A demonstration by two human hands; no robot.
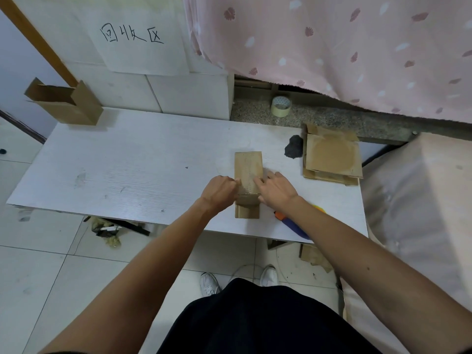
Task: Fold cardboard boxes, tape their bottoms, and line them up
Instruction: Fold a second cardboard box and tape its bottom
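A small cardboard box [248, 166] stands on the white table [132, 164], bottom side up, with a strip of clear tape along its middle seam. My left hand [220, 192] pinches the tape at the box's near left edge. My right hand [275, 189] lies flat on the near right of the box, pressing the tape down. A roll of tape [281, 106] sits on the stone ledge behind the table. A stack of flat cardboard blanks [330, 155] lies at the table's right. One folded box [67, 104] stands open at the far left corner.
A dark crumpled lump [293, 147] lies between the box and the flat stack. A cutter with an orange and purple handle [293, 224] rests at the near edge under my right forearm. A pink curtain [344, 47] hangs behind. Scraps litter the floor [107, 232].
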